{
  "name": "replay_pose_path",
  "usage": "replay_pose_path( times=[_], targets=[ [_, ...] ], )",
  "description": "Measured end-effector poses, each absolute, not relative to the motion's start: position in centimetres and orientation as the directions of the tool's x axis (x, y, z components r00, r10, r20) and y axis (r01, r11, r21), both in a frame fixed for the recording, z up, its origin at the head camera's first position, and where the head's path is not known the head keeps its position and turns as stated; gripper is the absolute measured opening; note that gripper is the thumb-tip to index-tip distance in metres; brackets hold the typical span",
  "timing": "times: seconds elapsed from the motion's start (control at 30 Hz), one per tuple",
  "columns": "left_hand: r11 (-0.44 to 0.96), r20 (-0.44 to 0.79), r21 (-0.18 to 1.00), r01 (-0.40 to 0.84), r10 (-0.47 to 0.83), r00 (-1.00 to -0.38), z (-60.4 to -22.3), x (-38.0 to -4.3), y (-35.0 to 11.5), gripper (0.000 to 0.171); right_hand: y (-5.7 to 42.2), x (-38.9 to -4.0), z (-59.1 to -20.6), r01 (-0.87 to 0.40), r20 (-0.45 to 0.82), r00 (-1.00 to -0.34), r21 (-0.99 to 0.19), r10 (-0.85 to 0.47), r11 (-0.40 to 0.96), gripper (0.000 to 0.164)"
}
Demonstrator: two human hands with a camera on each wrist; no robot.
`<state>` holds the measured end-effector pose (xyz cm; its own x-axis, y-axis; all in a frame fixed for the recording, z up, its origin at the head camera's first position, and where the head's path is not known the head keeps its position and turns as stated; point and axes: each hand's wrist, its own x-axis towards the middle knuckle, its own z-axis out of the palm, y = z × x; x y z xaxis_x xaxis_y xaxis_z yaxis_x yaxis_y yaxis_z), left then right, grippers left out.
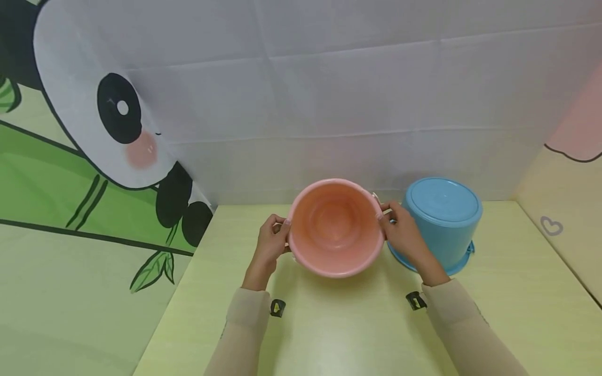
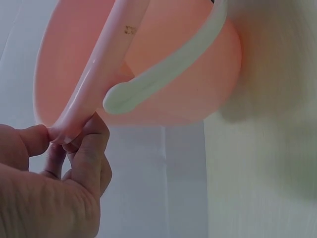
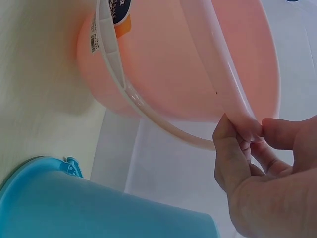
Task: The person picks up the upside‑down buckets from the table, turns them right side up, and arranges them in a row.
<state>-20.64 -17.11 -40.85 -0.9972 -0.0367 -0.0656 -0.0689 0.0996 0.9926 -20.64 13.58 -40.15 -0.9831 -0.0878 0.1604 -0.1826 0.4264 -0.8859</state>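
A pink bucket [image 1: 336, 271] is tilted with its open mouth toward the head camera, and I see no contents inside. My left hand [image 1: 273, 240] pinches its rim on the left side, thumb on one face and fingers on the other. On the opposite side my right hand [image 1: 400, 227] pinches the rim in the same manner. A white handle [image 2: 163, 74] hangs along the bucket's outer side in the left wrist view. The right wrist view shows a label [image 3: 119, 12] on the wall. Whether the bucket's base touches the table cannot be told.
Just right of my right hand, a blue bucket [image 1: 442, 201] stands upside down on the pale wooden table [image 1: 338, 324]. A white cloth backdrop [image 1: 329, 104] rises behind the table's far edge. Printed panels flank both sides, with a panda pattern [image 1: 117, 109] at left.
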Motion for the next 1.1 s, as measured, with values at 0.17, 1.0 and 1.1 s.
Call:
replay_pose_path(
  times=[0.17,1.0,1.1],
  targets=[
    [0.086,-0.074,0.993,-0.077,-0.036,-0.997,-40.9,-20.6,-17.0,0.019,13.6,-20.7,-40.0,-0.167,0.150,-0.986,-0.908,-0.073,0.384,0.025],
    [0.044,-0.063,0.997,-0.067,-0.096,-0.993,-40.9,-20.2,-16.0,0.014,13.6,-19.6,-41.6,-0.015,0.017,-1.000,-0.990,0.015,0.142,0.036],
    [0.033,-0.076,0.996,-0.080,-0.097,-0.992,-40.8,-20.3,-16.0,0.014,13.7,-19.7,-41.4,-0.024,0.027,-1.000,-0.989,0.014,0.143,0.035]
  ],
)
